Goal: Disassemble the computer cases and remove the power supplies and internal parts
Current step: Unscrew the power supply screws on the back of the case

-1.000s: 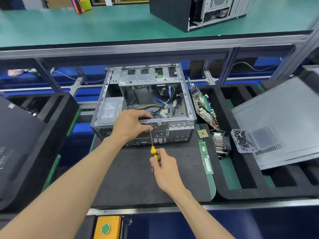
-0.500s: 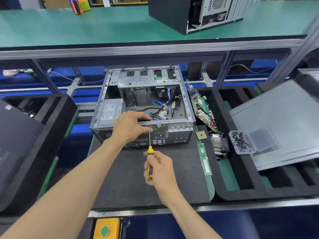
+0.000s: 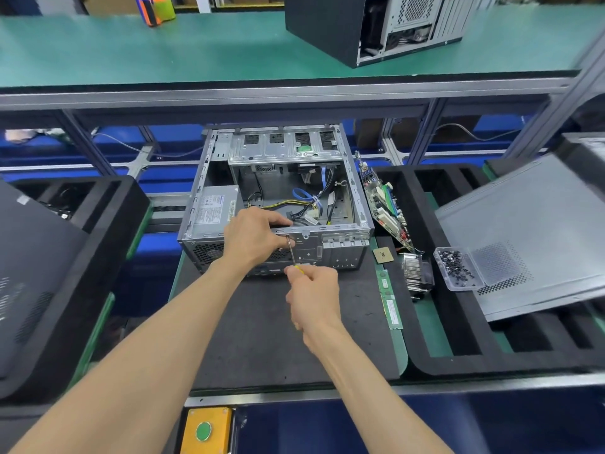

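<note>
The right hand was curled tight around the yellow handle of a screwdriver, the handle almost wholly buried in the fist, the wrist bent so that the steel shaft rose up and slightly left to the rear panel of the open computer case. The left hand reached in from the lower left on a long bare forearm and gripped the case's near top rail – fingers hooked over the edge, thumb down at the front beside the screwdriver tip, steadying it. Whether the thumb touched the shaft could not be told. The case lay on its side on a dark mat, its open side up. Inside, the grey power supply sat in the near left corner, just left of the left hand, with loose cables – yellow, black, blue – trailing across the bare floor of the case. Just right of the case a motherboard stood on edge in a black foam tray; near it lay a processor chip, a heatsink, two memory sticks and a clear box of screws. A grey side panel leaned over the tray at the right. Another case stood on the green upper shelf.
</note>
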Demonstrator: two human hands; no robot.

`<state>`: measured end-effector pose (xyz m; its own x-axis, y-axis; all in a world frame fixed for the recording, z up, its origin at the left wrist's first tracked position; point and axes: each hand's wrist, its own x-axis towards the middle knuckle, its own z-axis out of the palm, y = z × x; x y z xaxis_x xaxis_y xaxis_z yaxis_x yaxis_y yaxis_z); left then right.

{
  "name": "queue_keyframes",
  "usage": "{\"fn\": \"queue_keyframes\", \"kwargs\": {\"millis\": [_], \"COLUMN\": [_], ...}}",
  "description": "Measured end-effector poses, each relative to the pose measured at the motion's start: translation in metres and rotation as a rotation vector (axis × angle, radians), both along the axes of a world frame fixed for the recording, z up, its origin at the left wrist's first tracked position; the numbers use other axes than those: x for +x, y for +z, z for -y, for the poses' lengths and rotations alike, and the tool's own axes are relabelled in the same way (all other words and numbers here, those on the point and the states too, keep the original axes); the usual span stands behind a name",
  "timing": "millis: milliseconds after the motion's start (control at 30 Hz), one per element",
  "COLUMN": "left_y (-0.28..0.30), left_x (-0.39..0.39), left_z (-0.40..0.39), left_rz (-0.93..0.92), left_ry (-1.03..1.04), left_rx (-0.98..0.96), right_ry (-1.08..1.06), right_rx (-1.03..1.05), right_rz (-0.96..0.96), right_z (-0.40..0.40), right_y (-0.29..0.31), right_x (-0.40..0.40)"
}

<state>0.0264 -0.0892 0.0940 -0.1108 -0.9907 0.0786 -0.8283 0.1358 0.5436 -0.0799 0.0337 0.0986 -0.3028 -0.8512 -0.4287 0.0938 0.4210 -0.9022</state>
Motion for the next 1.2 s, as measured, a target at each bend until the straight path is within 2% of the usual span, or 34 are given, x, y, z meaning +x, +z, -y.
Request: {"fn": "queue_keyframes", "kwargs": {"millis": [67, 167, 233, 267, 300, 367, 433, 467, 533, 600, 733, 800, 867, 1000, 1200], "left_y": [0.000, 0.001, 0.001, 0.001, 0.002, 0.003, 0.003, 0.004, 0.003, 0.003, 0.003, 0.004, 0.004, 0.004, 0.003], "left_x": [0.000, -0.001, -0.001, 0.000, 0.000, 0.000, 0.001, 0.001, 0.001, 0.002, 0.002, 0.002, 0.003, 0.004, 0.004], "left_z": [-0.001, -0.002, -0.002, -0.002, -0.002, -0.002, -0.003, -0.003, -0.003, -0.003, -0.002, -0.002, -0.003, -0.003, -0.002], "left_rz": [0.007, 0.004, 0.003, 0.001, -0.002, -0.006, -0.002, 0.002, 0.005, -0.005, -0.002, 0.004, 0.005, 0.003, 0.005], "left_ry": [0.004, 0.010, 0.008, 0.006, 0.004, 0.000, -0.002, -0.004, -0.005, -0.006, -0.021, -0.021, -0.024, -0.029, -0.031], "left_rx": [-0.008, -0.003, 0.009, 0.014, 0.018, 0.022, 0.023, 0.021, 0.017, 0.019, 0.028, 0.019, 0.015, 0.018, 0.021], "right_ry": [0.063, 0.162, 0.144, 0.094, 0.021, -0.112, -0.144, -0.156, -0.153, -0.175, -0.286, -0.336, -0.341, -0.328, -0.280], "right_rx": [-0.020, 0.054, 0.067, 0.099, 0.155, 0.242, 0.243, 0.223, 0.191, 0.153, 0.116, 0.088, 0.096, 0.163, 0.134], "right_rz": [-0.283, -0.752, -0.853, -0.774, -0.615, -0.142, 0.334, 0.512, 0.682, 0.681, 0.311, 0.250, 0.268, 0.484, 0.443], "right_z": [0.001, -0.005, -0.009, -0.009, -0.007, 0.000, 0.003, 0.003, 0.001, -0.001, -0.007, -0.010, -0.011, -0.009, -0.013], "right_y": [0.003, 0.008, 0.007, 0.007, 0.008, 0.010, 0.008, 0.009, 0.009, 0.006, -0.007, -0.011, -0.012, -0.010, -0.011], "right_x": [0.000, 0.003, 0.006, 0.006, 0.006, 0.003, 0.002, 0.002, 0.004, 0.008, 0.017, 0.022, 0.025, 0.020, 0.021]}}
